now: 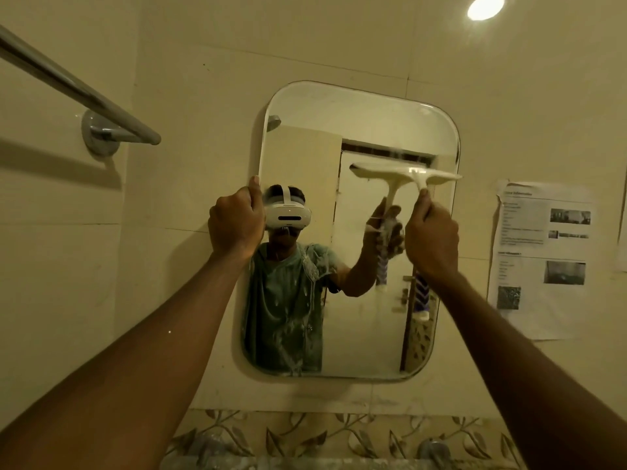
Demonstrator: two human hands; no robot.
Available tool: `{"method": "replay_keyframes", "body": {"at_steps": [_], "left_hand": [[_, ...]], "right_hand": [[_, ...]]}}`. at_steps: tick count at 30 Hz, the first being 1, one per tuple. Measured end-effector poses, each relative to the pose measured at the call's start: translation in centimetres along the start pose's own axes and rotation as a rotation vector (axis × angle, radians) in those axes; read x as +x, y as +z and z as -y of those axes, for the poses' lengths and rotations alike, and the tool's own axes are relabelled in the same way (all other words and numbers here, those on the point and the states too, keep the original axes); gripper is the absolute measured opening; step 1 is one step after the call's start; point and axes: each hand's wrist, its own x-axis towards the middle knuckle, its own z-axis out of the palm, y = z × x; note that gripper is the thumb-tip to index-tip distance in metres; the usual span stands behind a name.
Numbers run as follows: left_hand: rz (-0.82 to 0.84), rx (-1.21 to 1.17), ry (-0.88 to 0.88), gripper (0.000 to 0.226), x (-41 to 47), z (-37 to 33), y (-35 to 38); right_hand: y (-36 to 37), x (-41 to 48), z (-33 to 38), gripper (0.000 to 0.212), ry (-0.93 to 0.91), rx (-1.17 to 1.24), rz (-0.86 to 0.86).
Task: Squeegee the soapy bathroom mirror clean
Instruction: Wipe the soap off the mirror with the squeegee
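A rounded rectangular mirror (pixel 366 123) hangs on the tiled wall straight ahead. Soapy streaks and drips cover its lower left and middle; the top looks mostly clear. My left hand (pixel 235 222) grips the mirror's left edge at mid height. My right hand (pixel 431 235) holds the handle of a white squeegee (pixel 410 176), whose blade lies flat and horizontal against the glass on the mirror's upper right. The handle's purple-striped lower end sticks out below my wrist. The reflection doubles the squeegee and hand.
A chrome towel bar (pixel 78 86) juts from the wall at upper left. A printed paper sheet (pixel 539 259) is stuck to the wall right of the mirror. Leaf-patterned border tiles (pixel 339 435) and tap tops (pixel 434 449) sit below. A ceiling light (pixel 485 6) glows above.
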Motion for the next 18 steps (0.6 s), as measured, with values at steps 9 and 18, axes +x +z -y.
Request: {"method": "replay_keyframes", "body": {"at_steps": [9,18], "left_hand": [[-0.020,0.049,0.078,0.055,-2.3,1.1,-0.1],[-0.011,0.035,0.070,0.054,-3.5,1.1,-0.6]], "right_hand": [[2.1,-16.0,-6.6,0.041,0.164,-0.054,0.062],[0.5,-6.2,-4.4,0.052,0.114,-0.026,-0.045]]}}
